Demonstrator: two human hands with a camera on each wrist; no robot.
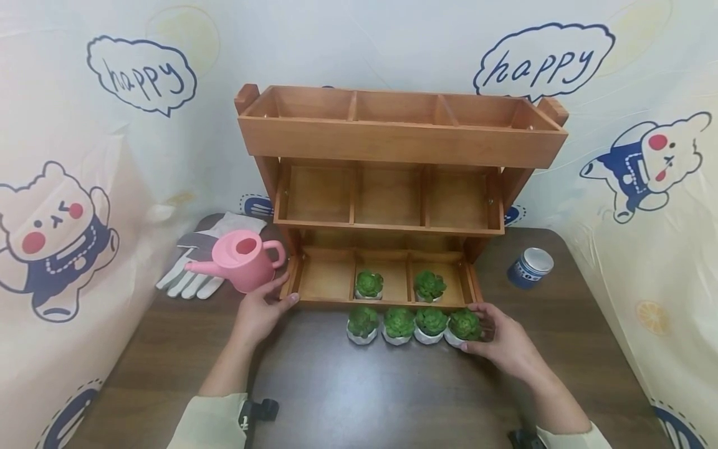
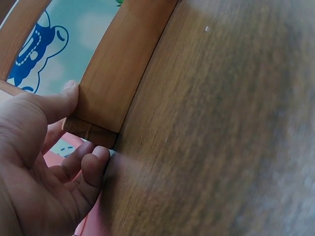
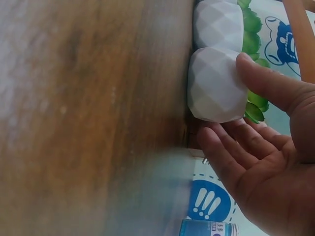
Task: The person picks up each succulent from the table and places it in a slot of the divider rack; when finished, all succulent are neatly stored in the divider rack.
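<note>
A three-tier wooden planter shelf [image 1: 404,142] stands at the back of the table. My left hand [image 1: 259,317] grips the front left corner of its lowest tier; the left wrist view shows the thumb on the board's top edge [image 2: 110,73] and curled fingers at its end. A row of several small succulents in white faceted pots [image 1: 397,327] sits before that tier. My right hand [image 1: 507,343] holds the rightmost potted succulent [image 1: 464,324], thumb on the near side of its white pot [image 3: 216,86], fingers round the far side. Two more succulents [image 1: 369,285] sit in the middle and right compartments.
Left of the shelf, a pink watering can [image 1: 244,259] stands close to my left hand, in front of grey-and-white gloves [image 1: 196,262]. A blue-and-white jar [image 1: 530,268] stands on the right side of the dark wooden table [image 1: 336,399]. A printed cloth [image 1: 359,43] hangs behind.
</note>
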